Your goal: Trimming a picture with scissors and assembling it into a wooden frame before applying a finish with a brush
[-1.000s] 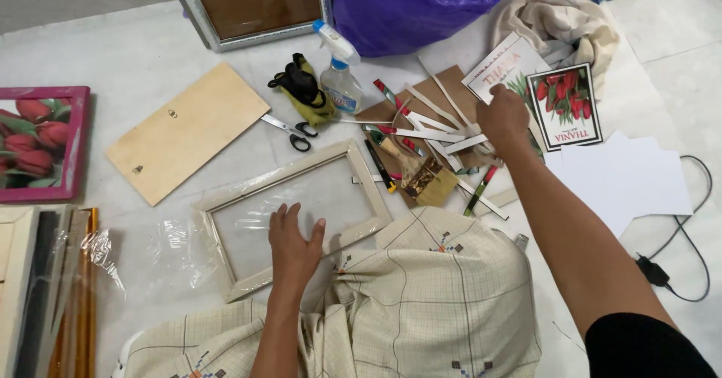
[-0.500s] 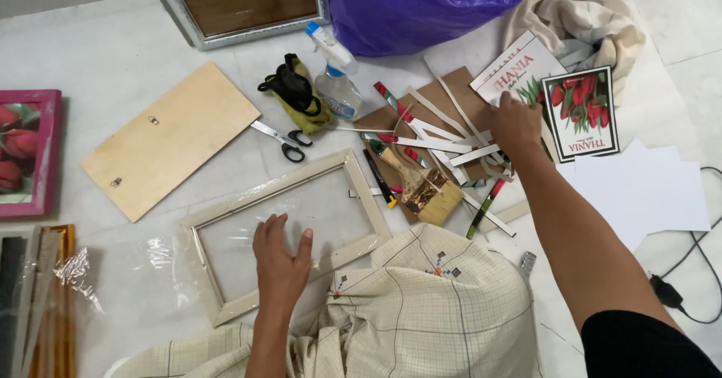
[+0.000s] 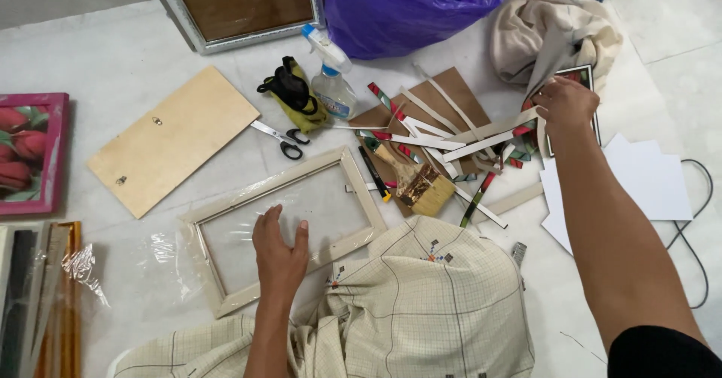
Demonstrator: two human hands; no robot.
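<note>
Flat on the white floor (image 3: 113, 62), the pale wooden frame (image 3: 286, 227) is pressed by the left hand (image 3: 280, 246), whose fingers are spread open on its glass. Further right, the flower picture (image 3: 583, 85) is gripped at its edge by the closed right hand (image 3: 564, 106), beside the paper strips (image 3: 451, 133), a brush (image 3: 417, 182) and scissors (image 3: 280, 137).

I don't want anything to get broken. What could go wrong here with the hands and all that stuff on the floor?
The left hand presses flat on the pane inside the pale wooden frame; leaning hard might crack it. The right hand reaches across loose cut strips towards the flower picture, so the arm could sweep them about. The open scissors lie close by and could nick a hand.
</note>
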